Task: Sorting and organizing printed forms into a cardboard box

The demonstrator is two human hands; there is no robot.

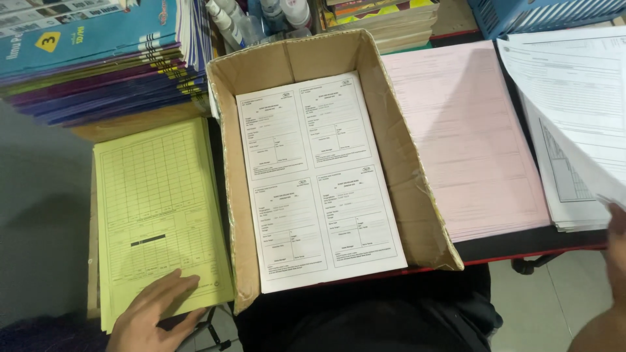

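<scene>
1. While the left hand [153, 313] lies flat, fingers together, on the yellow forms' [160, 208] near edge, a white sheet [574, 104] is lifted by the right hand [616, 241]; that grip cannot be told.
2. The cardboard tray [404, 176] sits between, touching the pink forms [466, 137].

Both hands are bare: the left hand [155, 313] shows no ring, watch or sleeve; the right hand [613, 261] is uncovered too; dark clothing [365, 319] covers the lap

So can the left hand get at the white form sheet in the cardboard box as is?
Probably yes: the left hand rests on the yellow forms beside the cardboard box, whose top is open, with nothing lying over the white form sheet.
</scene>
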